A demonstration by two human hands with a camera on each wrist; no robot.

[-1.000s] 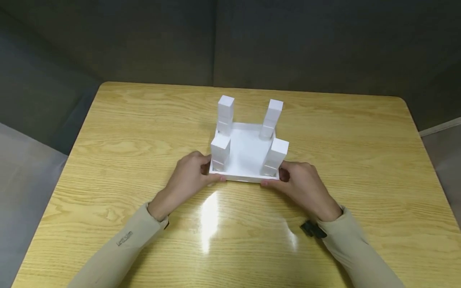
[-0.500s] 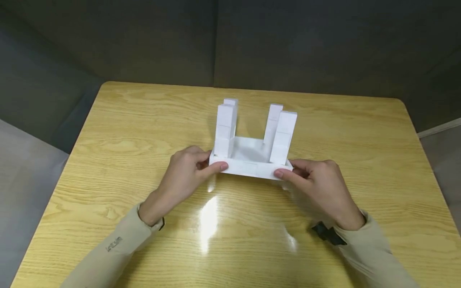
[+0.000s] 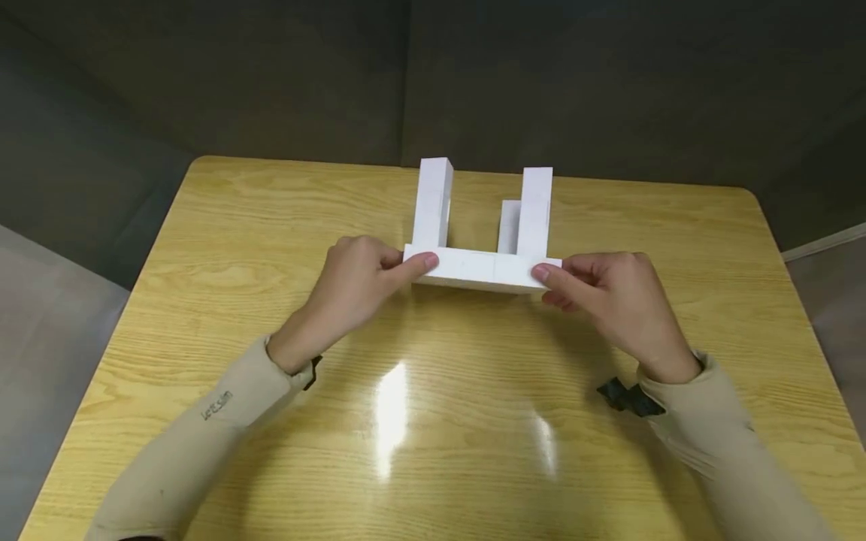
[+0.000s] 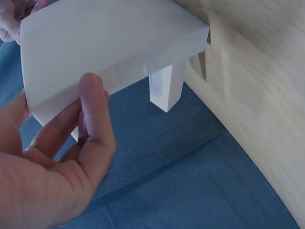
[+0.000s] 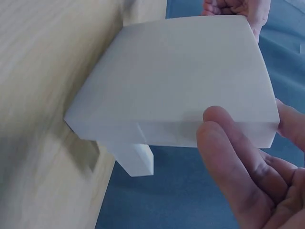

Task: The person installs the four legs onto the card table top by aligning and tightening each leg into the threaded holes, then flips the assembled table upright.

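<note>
A white foam model [image 3: 482, 269] of a flat slab with several square posts standing up from it hangs above the wooden table [image 3: 271, 225], tilted so its near edge faces me. My left hand [image 3: 365, 282] pinches the slab's left end, thumb on the near edge. My right hand [image 3: 609, 293] pinches the right end the same way. In the left wrist view the slab's underside [image 4: 105, 43] fills the upper part, my left hand's fingers [image 4: 93, 124] grip its edge, and one post [image 4: 166, 88] points away. In the right wrist view the slab [image 5: 181, 81] and a post [image 5: 136, 160] show, with my right thumb [image 5: 228, 148] on the edge.
The table has rounded corners and a glossy top with light glare [image 3: 391, 406] near me. Dark grey panels [image 3: 406, 75] wall it in at the back and sides. A black strap [image 3: 625, 398] sits at my right wrist.
Both hands have lifted the model off the table and tipped it away from me; the slab's top face, seen earlier, is now hidden behind its near edge.
</note>
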